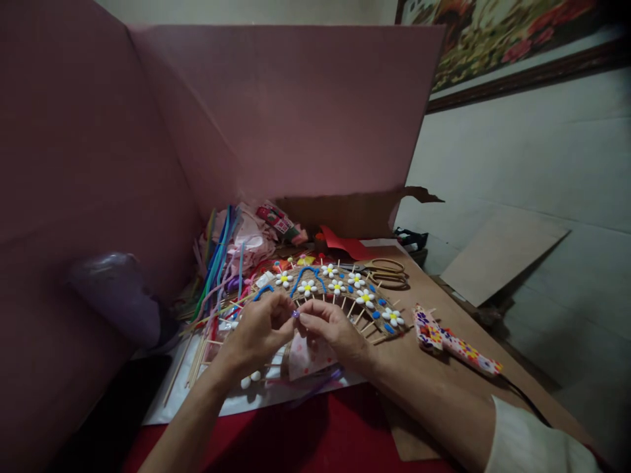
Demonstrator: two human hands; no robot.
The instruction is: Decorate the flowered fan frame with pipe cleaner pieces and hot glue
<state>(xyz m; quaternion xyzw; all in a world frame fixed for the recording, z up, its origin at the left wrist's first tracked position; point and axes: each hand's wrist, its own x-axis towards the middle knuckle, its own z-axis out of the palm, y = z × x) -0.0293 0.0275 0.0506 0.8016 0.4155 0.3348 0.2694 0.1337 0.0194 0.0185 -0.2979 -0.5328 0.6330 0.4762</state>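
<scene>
I am pinching a tiny purple bit (296, 315) with the fingertips of my left hand (263, 330) and my right hand (338, 328), so both are gripping it. I am holding it on my side of the flower arch (349, 293). White flowers (365, 298) with yellow middles are sitting on the arch, and blue dots (376, 315) are showing among them. A bent blue fuzzy stick (323, 282) is also lying on the arch. A dotted cloth (310, 360) is showing below my hands, on the near side of the arch. A flowery glue gun (458, 345) is resting to the right of the arch. Scissors (367, 265) with gold handles are lying just behind it. Red paper (348, 244) is lying farther back. Colored fuzzy sticks (220, 253) are bunching up to its left.
</scene>
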